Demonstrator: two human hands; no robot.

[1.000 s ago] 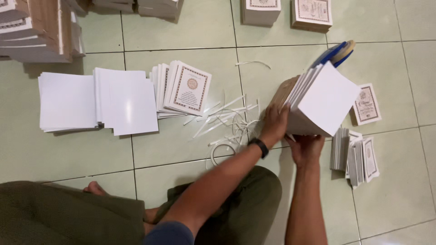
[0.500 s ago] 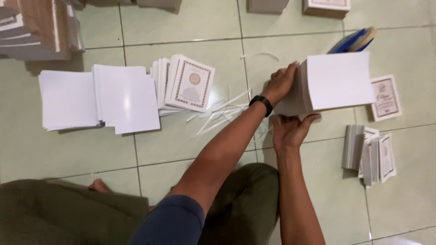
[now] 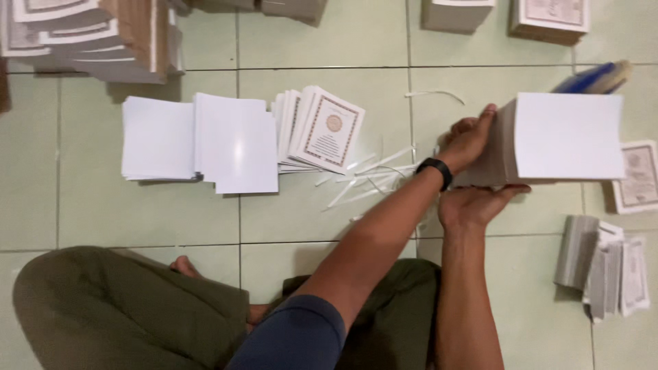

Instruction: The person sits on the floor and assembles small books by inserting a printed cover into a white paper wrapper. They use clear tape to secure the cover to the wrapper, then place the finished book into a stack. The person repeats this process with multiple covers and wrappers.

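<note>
I sit cross-legged on a pale green tiled floor. Both hands grip a thick stack of white-covered booklets (image 3: 569,133) at the right. My left hand (image 3: 469,140), with a black watch on its wrist, presses against the stack's left side. My right hand (image 3: 480,202) lies along the stack's near lower edge, palm up. The stack's blank white top faces me and lies level.
Two flat white stacks (image 3: 195,140) and a fan of booklets with ornate bordered covers (image 3: 322,130) lie to the left. Loose white strips (image 3: 370,175) are scattered between. Tall stacks (image 3: 89,34) stand top left, small booklet piles (image 3: 603,267) lower right, a blue object (image 3: 589,79) behind the held stack.
The held stack was tilted with its pages splayed; now it is squared and level. My left hand moved from under it to its left side.
</note>
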